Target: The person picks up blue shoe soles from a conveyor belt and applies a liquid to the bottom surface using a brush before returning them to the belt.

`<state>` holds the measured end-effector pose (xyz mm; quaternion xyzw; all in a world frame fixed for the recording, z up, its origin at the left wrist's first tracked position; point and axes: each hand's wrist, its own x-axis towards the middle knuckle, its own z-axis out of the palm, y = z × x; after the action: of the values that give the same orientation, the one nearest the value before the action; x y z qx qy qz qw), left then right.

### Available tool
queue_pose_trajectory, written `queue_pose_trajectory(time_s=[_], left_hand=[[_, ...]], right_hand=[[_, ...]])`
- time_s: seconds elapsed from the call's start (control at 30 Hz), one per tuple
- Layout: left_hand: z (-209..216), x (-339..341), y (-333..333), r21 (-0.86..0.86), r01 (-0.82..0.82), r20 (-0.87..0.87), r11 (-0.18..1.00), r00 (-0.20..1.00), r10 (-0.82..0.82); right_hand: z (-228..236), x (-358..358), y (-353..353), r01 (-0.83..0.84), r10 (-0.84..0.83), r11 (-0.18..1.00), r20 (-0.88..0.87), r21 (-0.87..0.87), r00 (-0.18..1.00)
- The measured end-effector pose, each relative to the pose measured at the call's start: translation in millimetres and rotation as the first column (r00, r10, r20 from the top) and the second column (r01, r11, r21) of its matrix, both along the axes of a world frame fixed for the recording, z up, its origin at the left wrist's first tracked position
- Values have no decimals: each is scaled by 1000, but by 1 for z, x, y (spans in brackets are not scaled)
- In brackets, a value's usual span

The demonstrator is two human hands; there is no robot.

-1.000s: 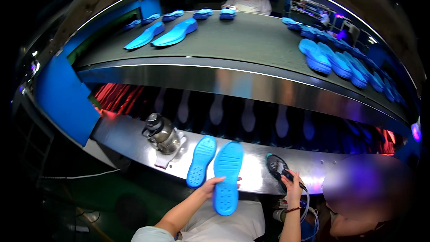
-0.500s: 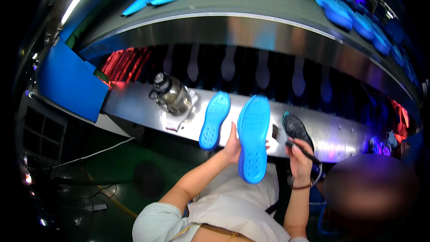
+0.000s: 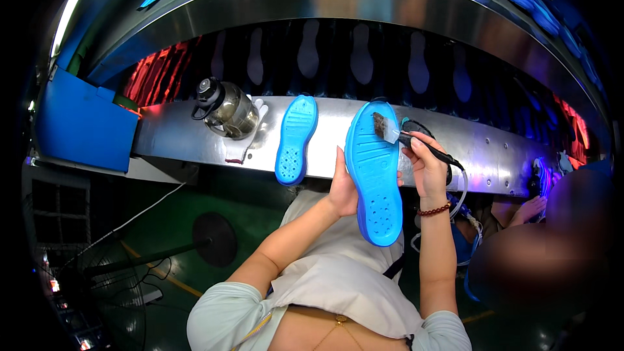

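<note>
A blue shoe sole [image 3: 374,185] is held up in front of the metal ledge, its toe end pointing away from me. My left hand [image 3: 343,190] grips it from the left side, thumb up along the edge. In my right hand [image 3: 427,164] is a brush [image 3: 390,131] with a black handle and a pale tube trailing from its end. Its flat bristles lie over the upper part of the sole; contact is hard to tell. A second blue sole [image 3: 296,140] lies on the ledge to the left. Behind my right hand sits a dark, teal-rimmed object [image 3: 416,127], mostly hidden.
A dark-tinted bottle [image 3: 233,114] stands on the metal ledge [image 3: 331,114] beside a white cloth item [image 3: 236,150]. Beyond runs a dark slot with sole shapes [image 3: 361,54], under a metal-edged upper deck [image 3: 273,3]. Another person's hand [image 3: 532,208] shows at right.
My right hand has lifted the brush from beside the sole to over its toe part. The view has shifted, so the ledge and bottle appear higher.
</note>
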<state>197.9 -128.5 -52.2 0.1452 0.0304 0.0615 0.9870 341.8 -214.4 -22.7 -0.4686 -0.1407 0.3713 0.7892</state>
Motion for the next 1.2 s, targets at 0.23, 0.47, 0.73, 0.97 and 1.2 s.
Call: queue_pose_trajectory(time_s=[0.23, 0.47, 0.73, 0.97, 1.2], left_hand=[[-10, 9, -1, 114, -92, -220, 989, 969, 116], [3, 10, 38, 236, -340, -276, 910, 875, 398], [27, -3, 23, 108, -180, -225, 978, 953, 200], [40, 1, 18, 83, -193, -215, 978, 954, 207], [43, -5, 19, 281, -197, -157, 939, 956, 248]], right_hand=[[30, -27, 23, 113, 35, 962, 519, -250, 854], [31, -59, -3, -11, 166, 985, 935, -171, 313], [73, -21, -20, -188, 307, 948, 583, -256, 752], [73, -32, -10, -444, 426, 878, 713, -179, 557], [68, -26, -14, -304, 350, 935, 627, -185, 696]])
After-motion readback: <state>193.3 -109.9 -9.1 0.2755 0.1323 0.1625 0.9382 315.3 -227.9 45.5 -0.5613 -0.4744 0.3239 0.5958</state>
